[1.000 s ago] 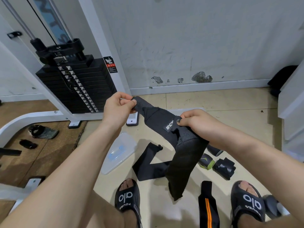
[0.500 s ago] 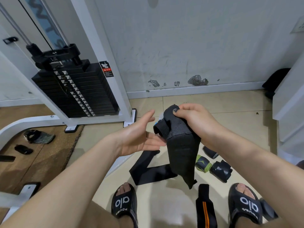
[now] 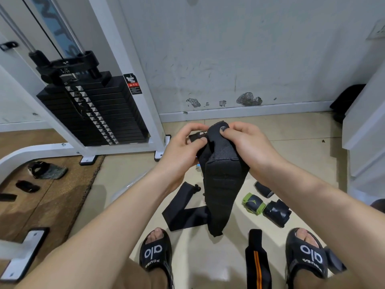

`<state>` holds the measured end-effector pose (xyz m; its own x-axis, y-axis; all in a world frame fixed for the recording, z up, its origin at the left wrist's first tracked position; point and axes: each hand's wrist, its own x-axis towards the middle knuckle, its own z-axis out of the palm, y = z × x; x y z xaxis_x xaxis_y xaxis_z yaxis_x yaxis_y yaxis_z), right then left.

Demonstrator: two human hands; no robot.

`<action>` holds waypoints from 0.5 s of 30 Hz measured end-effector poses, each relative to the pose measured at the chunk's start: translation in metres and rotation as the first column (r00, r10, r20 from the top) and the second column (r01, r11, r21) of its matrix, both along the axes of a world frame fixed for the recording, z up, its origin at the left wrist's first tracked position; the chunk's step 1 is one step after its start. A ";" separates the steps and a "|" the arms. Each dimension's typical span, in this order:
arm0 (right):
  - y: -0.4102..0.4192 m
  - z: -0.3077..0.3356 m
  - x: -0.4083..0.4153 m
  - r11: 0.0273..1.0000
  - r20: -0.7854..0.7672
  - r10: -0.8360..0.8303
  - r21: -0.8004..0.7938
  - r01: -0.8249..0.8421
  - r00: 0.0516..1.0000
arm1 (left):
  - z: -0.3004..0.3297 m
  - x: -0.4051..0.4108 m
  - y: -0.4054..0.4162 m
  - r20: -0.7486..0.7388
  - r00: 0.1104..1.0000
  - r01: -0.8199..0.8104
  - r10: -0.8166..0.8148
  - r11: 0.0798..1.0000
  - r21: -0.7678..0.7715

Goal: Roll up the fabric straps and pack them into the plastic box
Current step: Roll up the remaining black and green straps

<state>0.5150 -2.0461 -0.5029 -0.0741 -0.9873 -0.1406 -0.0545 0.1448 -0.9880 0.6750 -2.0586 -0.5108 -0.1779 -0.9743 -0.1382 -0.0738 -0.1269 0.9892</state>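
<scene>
While both hands (image 3: 183,151) (image 3: 245,147) grip its folded top, the black strap (image 3: 220,184) hangs lengthwise toward the floor.

Left hand (image 3: 185,147): fingers curled round the labelled end of the black padded strap (image 3: 223,180), thumb pressing on it.
Right hand (image 3: 248,142): grips the top fold of the same strap, thumb on its upper edge.
Strap: held above the floor (image 3: 270,130), its lower end hanging between the feet.
Flat black strap (image 3: 181,211): lies bent on the floor under the hands.
Rolled straps (image 3: 264,205): a green-edged one and black ones, near the right sandal (image 3: 308,255).
Orange-striped strap (image 3: 257,261): between the sandals.
Weight stack (image 3: 93,109): upper left.
</scene>
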 end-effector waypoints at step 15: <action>0.006 -0.002 0.012 0.951 -0.475 -0.241 -0.288 0.109 0.847 | 0.012 0.004 0.000 0.315 0.947 0.047 0.058 0.948 -0.316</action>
<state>0.5272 -2.0401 -0.5054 -0.2439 -0.9484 0.2029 -0.5451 -0.0390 -0.8375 0.6795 -2.0588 -0.4989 -0.1706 -0.9770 0.1279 -0.3888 0.1860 0.9024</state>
